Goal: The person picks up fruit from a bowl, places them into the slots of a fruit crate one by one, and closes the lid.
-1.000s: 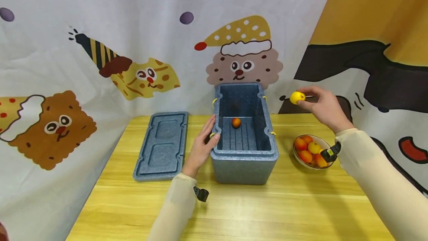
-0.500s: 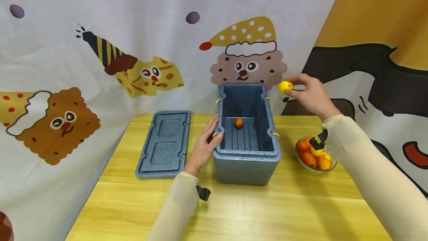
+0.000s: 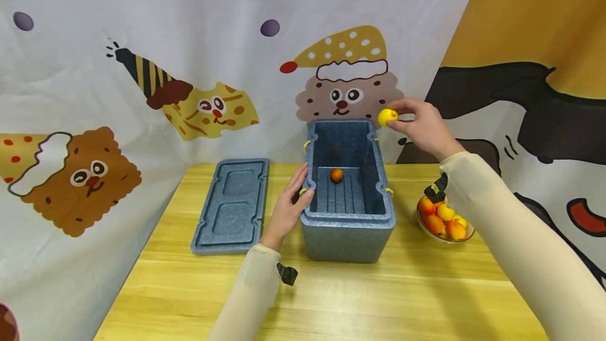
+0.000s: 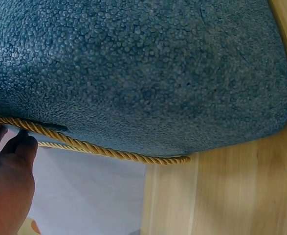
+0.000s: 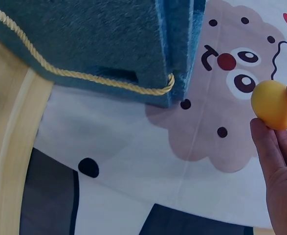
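Note:
My right hand pinches a small round yellow fruit between thumb and fingertips, in the air at the box's far right corner. In the right wrist view the fruit shows smooth skin and a small dark spot. The grey-blue foam box stands uncovered, with one orange-red fruit on its ribbed floor. Along the box's left rim lies my left hand, fingers straight against the outside and thumb at the edge. In the left wrist view its fingers touch the box beside a yellow rope.
A bowl of several red and yellow fruits stands right of the box, partly beneath the right wrist camera. The flat foam lid lies on the wooden table to the left. A printed cartoon curtain hangs behind.
My right hand has carried the yellow fruit leftward and slightly up, from above the bowl's side to the box's far right corner. My left hand has stayed at the rim.

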`<state>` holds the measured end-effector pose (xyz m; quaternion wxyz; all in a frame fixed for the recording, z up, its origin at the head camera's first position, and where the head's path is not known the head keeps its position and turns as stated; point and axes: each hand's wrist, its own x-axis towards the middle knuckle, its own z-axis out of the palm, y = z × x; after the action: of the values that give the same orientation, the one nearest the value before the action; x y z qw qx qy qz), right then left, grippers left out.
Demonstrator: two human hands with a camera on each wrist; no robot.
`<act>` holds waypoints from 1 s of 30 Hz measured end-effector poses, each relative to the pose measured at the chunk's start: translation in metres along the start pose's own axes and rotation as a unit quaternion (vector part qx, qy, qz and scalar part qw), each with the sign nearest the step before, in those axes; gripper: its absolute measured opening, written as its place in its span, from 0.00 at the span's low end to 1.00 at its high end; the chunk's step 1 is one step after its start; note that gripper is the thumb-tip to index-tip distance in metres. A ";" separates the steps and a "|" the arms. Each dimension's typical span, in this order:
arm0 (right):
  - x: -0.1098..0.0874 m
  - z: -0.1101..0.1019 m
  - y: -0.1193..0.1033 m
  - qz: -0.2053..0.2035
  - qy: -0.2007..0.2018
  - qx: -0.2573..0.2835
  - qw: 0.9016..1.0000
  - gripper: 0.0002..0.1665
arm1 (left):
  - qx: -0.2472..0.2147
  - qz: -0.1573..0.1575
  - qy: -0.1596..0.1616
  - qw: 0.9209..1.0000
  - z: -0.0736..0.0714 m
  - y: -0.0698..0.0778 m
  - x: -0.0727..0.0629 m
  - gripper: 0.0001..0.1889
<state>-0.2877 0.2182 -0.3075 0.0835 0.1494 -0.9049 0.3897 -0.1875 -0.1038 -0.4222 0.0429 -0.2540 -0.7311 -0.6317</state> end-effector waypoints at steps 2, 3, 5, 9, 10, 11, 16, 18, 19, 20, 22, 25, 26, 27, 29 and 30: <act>0.004 0.002 -0.003 -0.003 -0.007 0.001 1.000 0.22 | 0.000 0.000 0.002 1.000 0.000 -0.001 -0.001 0.29; 0.006 0.003 -0.004 -0.005 -0.010 0.000 1.000 0.22 | 0.002 0.000 0.003 1.000 0.000 -0.001 -0.001 0.29; 0.009 0.005 -0.007 -0.005 -0.013 -0.001 1.000 0.22 | 0.006 0.004 0.004 1.000 0.001 -0.001 -0.002 0.29; 0.016 0.009 -0.015 -0.008 -0.019 0.011 1.000 0.22 | 0.006 0.003 0.003 1.000 0.002 -0.001 -0.002 0.29; 0.017 0.010 -0.017 -0.008 -0.024 0.014 1.000 0.22 | 0.005 0.001 0.004 1.000 0.002 -0.001 -0.002 0.29; 0.019 0.011 -0.019 -0.007 -0.030 0.019 0.999 0.22 | 0.002 -0.002 0.005 1.000 0.002 0.000 -0.002 0.29; 0.028 0.015 -0.029 -0.013 -0.051 0.016 0.998 0.22 | -0.001 -0.004 0.011 1.000 0.002 0.001 0.001 0.29; 0.032 0.016 -0.031 -0.017 -0.060 0.010 0.998 0.22 | -0.002 -0.001 0.013 1.000 0.002 0.000 0.002 0.28; 0.034 0.017 -0.032 -0.018 -0.066 0.005 0.998 0.23 | -0.004 0.002 0.014 1.000 0.002 0.000 0.003 0.28; 0.036 0.018 -0.032 -0.017 -0.073 0.002 0.997 0.22 | -0.004 0.004 0.014 1.000 0.002 0.000 0.003 0.28; 0.040 0.021 -0.033 -0.015 -0.087 -0.001 0.996 0.23 | -0.006 0.009 0.013 1.000 0.002 -0.001 0.002 0.28; 0.045 0.026 -0.033 -0.012 -0.105 -0.001 0.994 0.22 | -0.005 0.012 0.012 1.000 0.003 -0.002 0.001 0.28; 0.046 0.027 -0.033 -0.012 -0.109 -0.002 0.994 0.22 | -0.002 0.013 0.012 1.000 0.003 -0.002 0.001 0.28; 0.048 0.029 -0.033 -0.012 -0.111 -0.004 0.994 0.22 | -0.001 0.013 0.013 1.000 0.003 -0.002 0.000 0.28; 0.050 0.031 -0.032 -0.013 -0.113 -0.006 0.994 0.22 | 0.001 0.015 0.015 1.000 0.004 -0.003 0.000 0.28; 0.051 0.032 -0.032 -0.013 -0.113 -0.009 0.993 0.22 | 0.004 0.016 0.015 1.000 0.004 -0.003 0.000 0.28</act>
<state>-0.3263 0.1635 -0.2942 -0.0130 0.2036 -0.9099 0.3612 -0.1877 -0.0999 -0.4256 0.0647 -0.2560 -0.7286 -0.6320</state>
